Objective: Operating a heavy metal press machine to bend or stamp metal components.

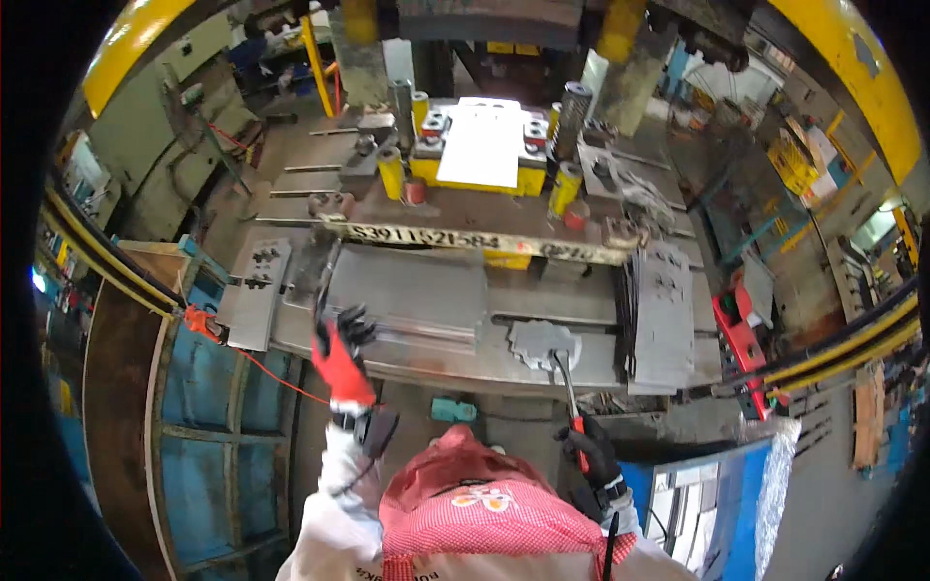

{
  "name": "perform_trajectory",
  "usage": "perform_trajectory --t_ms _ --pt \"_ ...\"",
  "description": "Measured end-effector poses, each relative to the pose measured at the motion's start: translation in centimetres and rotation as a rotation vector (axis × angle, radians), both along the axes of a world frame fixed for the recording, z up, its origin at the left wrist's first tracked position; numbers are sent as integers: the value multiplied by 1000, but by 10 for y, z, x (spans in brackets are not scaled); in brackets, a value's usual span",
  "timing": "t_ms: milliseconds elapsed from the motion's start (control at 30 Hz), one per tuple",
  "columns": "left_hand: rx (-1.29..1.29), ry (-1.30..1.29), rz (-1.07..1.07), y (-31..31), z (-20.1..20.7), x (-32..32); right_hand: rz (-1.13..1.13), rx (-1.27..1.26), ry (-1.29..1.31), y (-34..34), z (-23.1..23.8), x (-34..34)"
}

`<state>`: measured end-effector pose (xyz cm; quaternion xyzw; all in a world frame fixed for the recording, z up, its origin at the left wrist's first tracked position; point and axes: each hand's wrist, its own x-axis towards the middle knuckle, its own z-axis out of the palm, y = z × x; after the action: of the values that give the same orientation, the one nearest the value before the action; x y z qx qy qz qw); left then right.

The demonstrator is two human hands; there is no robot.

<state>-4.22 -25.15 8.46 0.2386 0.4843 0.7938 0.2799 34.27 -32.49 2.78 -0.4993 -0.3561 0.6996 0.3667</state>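
Note:
My left hand [344, 360], in a red and black glove, reaches to the front left corner of a stack of flat grey metal sheets [407, 290] on the press bed. Its fingers look spread, though motion smears them slightly. In a black glove, my right hand [593, 453] is wrapped round the red handle of a long metal-shafted tool [570, 392]. The tool's far end meets an irregular grey metal piece [538, 341] at the bed's front edge; whether it grips it I cannot tell. Beyond lies a bright flat sheet [481, 145] on the yellow die [528, 181].
Upright guide posts [573, 111] and yellow cylinders [390, 172] flank the die. A plate with bolts [260, 290] lies at the left, more plates [664, 320] at the right. A red bracket [741, 339] stands right of the bed. A blue bin [707, 494] sits near my right arm.

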Motion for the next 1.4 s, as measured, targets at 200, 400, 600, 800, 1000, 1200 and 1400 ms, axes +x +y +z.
perform_trajectory --t_ms 200,400,600,800,1000,1200,1400 --pt "-494 747 472 -43 -113 -91 24 81 35 7 14 1" --pt "-1201 1365 -18 -27 -117 -118 90 126 45 4 25 -6" --pt "-1311 1260 -169 -23 -104 -129 183 53 66 -3 9 -7" --pt "-1347 1045 -307 -17 -83 -128 335 -21 83 -10 5 -17" --pt "-1361 1083 -365 -15 -93 -141 330 1 69 -11 8 -19" --pt "-1284 1082 -324 -17 -104 -141 280 31 49 -11 14 -13" --pt "-1269 1120 -206 -19 -97 -129 357 26 -5 -10 16 -15"
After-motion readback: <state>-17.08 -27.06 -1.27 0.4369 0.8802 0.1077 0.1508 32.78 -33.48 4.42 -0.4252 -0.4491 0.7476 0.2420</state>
